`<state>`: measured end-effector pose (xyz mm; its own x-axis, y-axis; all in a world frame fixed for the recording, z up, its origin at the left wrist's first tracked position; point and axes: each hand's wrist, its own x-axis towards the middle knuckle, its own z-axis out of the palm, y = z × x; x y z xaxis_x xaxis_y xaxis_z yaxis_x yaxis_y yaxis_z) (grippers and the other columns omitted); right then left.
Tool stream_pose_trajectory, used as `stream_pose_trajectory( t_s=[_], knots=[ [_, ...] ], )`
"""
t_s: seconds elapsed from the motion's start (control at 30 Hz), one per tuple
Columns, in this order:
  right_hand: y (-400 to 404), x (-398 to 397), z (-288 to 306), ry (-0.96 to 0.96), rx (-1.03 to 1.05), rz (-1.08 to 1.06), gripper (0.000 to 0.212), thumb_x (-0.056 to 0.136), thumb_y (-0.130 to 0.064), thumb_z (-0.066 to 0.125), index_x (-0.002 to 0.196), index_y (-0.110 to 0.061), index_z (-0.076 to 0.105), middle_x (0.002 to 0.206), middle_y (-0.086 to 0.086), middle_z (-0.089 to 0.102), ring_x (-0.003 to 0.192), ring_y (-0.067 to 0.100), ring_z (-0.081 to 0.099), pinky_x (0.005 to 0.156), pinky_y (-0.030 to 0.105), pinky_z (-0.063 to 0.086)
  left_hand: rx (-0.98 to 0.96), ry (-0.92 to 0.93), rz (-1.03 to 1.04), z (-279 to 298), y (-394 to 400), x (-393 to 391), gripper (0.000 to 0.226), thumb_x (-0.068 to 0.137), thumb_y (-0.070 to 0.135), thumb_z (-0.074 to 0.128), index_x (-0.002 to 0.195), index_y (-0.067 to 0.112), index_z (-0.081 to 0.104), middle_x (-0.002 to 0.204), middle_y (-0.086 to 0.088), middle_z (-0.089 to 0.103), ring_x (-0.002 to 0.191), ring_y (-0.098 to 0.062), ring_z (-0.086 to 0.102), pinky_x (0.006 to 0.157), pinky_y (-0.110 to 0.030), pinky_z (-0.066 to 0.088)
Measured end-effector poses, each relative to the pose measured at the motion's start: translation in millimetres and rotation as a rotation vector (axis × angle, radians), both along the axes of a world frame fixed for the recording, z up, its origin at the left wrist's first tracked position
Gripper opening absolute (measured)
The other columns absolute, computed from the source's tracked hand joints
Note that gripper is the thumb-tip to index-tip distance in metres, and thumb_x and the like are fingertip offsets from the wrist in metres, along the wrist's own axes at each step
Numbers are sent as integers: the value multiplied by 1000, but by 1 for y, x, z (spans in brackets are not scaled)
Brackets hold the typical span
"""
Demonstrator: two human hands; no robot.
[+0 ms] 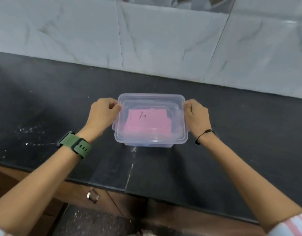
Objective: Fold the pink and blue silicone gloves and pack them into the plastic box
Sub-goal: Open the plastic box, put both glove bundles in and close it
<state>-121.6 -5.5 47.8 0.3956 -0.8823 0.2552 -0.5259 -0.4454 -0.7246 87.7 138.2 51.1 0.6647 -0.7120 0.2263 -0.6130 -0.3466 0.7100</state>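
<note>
Clear plastic box (151,120) sits on the dark bench (44,103), roughly centre, a little back from the front edge and near the tiled wall (163,48). Translucent lid (151,97) is on top of the box. Through the lid: folded pink glove (146,123) lying flat inside, dark handwritten mark on its upper face (unreadable). Blue glove: a faint bluish tint low at the front of the box, cannot tell if that is it.

Left hand (102,114) at the box's left side, fingers curled in, thumb and fingertips touching the lid's left rim. Looks clamped on the edge there. Right hand (197,116) mirrors it on the right side, fingers curled, knuckles against the lid's right rim, gripping that edge. Both forearms come in from the bottom corners.

Green watch strap (75,145) on the left wrist, thin black cord bracelet (204,135) on the right wrist. Striped sleeve (293,225) shows bottom right.

Bench has white specks and scratches on its left part. Below the front edge, a wooden cabinet with a metal handle (92,195).
</note>
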Motion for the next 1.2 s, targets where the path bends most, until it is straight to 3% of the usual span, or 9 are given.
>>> stream_pose_trajectory(
  t_s=[0.1, 0.2, 0.43, 0.57, 0.77, 0.87, 1.03, 1.2],
  knots=[
    [-11, 11, 0, 155, -22, -59, 32, 97, -27, 37, 72, -9, 45, 66, 2, 50, 54, 15, 43, 44, 25, 27, 75, -66, 10, 2, -16, 6, 29, 88, 15, 51, 78, -9, 65, 77, -27, 67, 59, -22, 46, 55, -29, 36],
    [-18, 20, 0, 286, -30, -72, 36, 94, -29, 39, 63, -12, 38, 63, 2, 46, 59, 23, 45, 44, 25, 26, 134, -114, 38, -1, -29, 11, 31, 88, 15, 50, 72, -8, 63, 65, -19, 59, 57, -21, 45, 52, -28, 35],
    [-21, 37, -3, 482, -58, -74, 30, 98, -25, 31, 81, -8, 48, 82, 8, 46, 73, 27, 48, 61, 30, 34, 204, -207, 87, -14, -39, 12, 41, 86, 11, 48, 48, 10, 32, 50, -1, 31, 46, -14, 27, 44, -25, 24],
    [-20, 41, -2, 583, -83, -81, 28, 97, -17, 33, 91, -2, 56, 85, 8, 43, 70, 26, 45, 60, 30, 34, 217, -200, 98, -22, -42, 13, 42, 87, 11, 47, 47, 9, 34, 48, -2, 31, 44, -14, 28, 44, -22, 24],
    [-21, 42, -4, 589, -52, -97, 26, 94, -11, 36, 68, -9, 39, 83, 9, 40, 66, 25, 42, 53, 28, 28, 222, -175, 118, -29, -46, 15, 34, 88, 12, 47, 58, -1, 55, 54, -9, 43, 47, -16, 38, 47, -27, 38],
    [-21, 42, -6, 606, -67, -100, 24, 94, -11, 36, 71, -8, 41, 84, 9, 40, 64, 25, 42, 49, 25, 26, 232, -181, 126, -32, -47, 16, 34, 90, 13, 46, 65, -6, 60, 57, -11, 46, 51, -20, 42, 53, -37, 48],
    [-18, 42, -12, 644, -45, -111, 24, 94, -8, 35, 93, 0, 57, 93, 14, 51, 68, 26, 46, 58, 31, 36, 256, -216, 135, -37, -48, 11, 34, 94, 14, 39, 66, -1, 52, 68, -9, 42, 60, -25, 43, 58, -37, 40],
    [-19, 43, -16, 645, -40, -130, 23, 93, -7, 34, 94, 0, 56, 101, 16, 56, 66, 25, 44, 57, 31, 37, 267, -272, 180, -42, -48, 1, 27, 96, 10, 38, 72, 3, 49, 77, -10, 41, 59, -20, 39, 56, -31, 31]
  ],
)
